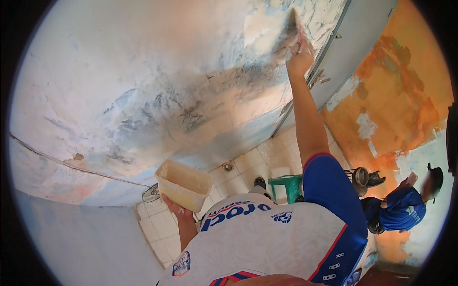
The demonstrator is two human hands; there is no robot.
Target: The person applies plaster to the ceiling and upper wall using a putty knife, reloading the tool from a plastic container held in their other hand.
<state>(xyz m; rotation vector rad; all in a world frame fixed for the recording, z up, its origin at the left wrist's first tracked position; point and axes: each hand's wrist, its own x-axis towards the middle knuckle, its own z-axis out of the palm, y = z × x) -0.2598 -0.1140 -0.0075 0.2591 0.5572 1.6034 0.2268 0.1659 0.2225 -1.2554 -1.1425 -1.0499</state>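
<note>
Overhead, the right hand (299, 53) is gripping a putty knife (292, 26) and pressing it flat against the patchy wall (143, 86), while the left hand (174, 206) is cupping a cream plastic tub (183, 185) from beneath — tilting it risks spilling filler onto the tiled floor (248, 162).

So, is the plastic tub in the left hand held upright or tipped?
Tipped. The tub rests on the left hand with its open top leaning toward the wall. Its contents cannot be told.
</note>
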